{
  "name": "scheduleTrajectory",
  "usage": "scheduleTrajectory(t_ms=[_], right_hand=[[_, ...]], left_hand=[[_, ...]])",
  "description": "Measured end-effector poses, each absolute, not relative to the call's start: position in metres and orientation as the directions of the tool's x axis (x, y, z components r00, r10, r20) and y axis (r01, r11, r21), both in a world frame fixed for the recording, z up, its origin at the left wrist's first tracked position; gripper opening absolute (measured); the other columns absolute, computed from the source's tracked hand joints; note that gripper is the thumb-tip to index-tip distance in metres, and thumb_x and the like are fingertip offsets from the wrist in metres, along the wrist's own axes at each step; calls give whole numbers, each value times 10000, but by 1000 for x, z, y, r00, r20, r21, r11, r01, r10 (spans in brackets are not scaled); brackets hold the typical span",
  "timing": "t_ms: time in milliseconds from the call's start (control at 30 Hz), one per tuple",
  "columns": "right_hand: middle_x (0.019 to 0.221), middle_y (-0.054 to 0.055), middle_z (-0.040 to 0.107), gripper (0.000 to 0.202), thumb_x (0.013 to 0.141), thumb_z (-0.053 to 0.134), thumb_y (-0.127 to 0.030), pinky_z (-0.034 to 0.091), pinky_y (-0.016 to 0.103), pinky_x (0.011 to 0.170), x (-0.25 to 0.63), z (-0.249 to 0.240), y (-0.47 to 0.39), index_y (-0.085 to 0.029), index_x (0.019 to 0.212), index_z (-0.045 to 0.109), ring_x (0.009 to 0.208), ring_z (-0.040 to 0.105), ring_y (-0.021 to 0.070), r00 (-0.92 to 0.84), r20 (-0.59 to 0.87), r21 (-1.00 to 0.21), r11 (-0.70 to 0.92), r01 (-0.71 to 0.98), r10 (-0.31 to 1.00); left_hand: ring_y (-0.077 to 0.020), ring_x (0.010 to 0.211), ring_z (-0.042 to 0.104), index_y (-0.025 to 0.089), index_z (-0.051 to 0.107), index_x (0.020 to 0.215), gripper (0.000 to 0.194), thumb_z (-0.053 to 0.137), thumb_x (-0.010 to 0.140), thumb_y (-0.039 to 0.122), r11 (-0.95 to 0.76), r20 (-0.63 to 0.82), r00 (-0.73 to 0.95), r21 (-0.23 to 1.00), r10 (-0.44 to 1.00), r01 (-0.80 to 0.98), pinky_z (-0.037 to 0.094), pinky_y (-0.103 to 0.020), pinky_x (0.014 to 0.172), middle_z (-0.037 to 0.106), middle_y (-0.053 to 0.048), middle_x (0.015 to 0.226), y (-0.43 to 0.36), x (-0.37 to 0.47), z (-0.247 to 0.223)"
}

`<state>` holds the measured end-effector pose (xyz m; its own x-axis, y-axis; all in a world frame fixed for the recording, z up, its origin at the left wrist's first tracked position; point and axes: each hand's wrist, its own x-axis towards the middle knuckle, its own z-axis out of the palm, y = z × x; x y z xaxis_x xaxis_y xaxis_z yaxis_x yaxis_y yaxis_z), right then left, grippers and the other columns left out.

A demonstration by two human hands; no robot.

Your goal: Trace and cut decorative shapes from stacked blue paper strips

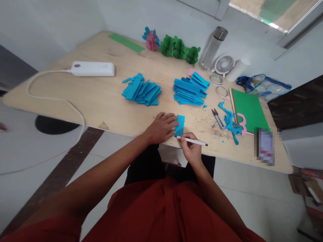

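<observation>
A small piece of blue paper (181,121) lies near the front edge of the wooden table. Across its left side my left hand (163,127) rests flat, fingers stretched out and pressing the paper down. My right hand (192,148) grips a white pen (194,140), its tip at the paper's lower edge. Beyond my hands are two piles of folded blue paper, a left pile (143,91) and a right pile (189,90). To the right lie small thread snips (218,118) beside blue paper offcuts (230,121).
Along the wall stand a pink paper figure (152,41), green paper figures (179,49), a glass bottle (211,50) and a small fan (224,64). Tape rolls (222,91), green paper sheets (249,109) and a blurred phone-like object (265,147) sit right. A white power bank (93,69) trails a cable.
</observation>
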<state>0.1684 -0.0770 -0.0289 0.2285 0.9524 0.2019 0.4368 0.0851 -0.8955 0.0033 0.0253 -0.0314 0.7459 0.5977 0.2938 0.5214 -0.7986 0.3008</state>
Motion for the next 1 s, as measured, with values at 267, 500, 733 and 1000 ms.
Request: scheduleTrajectory(t_ms=[267,500,733,1000], right_hand=[[731,25,682,100,846,588,-292,492,283,594,168,-30,-78,-207,822,636,639,621,171,229,204,-878,74,473,952],[781,36,703,96,860,583,-294,516,303,615,168,-32,-78,-220,846,643,702,650,191,192,248,-840,113,530,950],[746,26,687,99,855,572,-273,505,310,623,167,-29,-78,-223,806,642,687,641,192,171,321,-785,161,598,931],[737,37,682,93,838,557,-233,493,343,683,166,-24,-78,-215,778,627,713,638,202,197,394,-735,180,654,898]], left_hand=[[-289,1346,420,235,629,1137,298,464,908,330,-799,290,747,295,598,525,263,-515,1093,539,-95,1416,25,3,-31],[-291,1348,414,233,625,1142,296,463,910,322,-801,297,747,304,594,516,256,-519,1096,542,-97,1410,25,3,-33],[-297,1347,413,240,632,1130,291,471,904,329,-800,290,751,311,594,513,266,-520,1088,540,-94,1411,26,3,-32],[-293,1345,418,234,625,1145,299,477,897,313,-802,293,750,302,592,515,258,-526,1095,541,-94,1410,26,3,-34]])
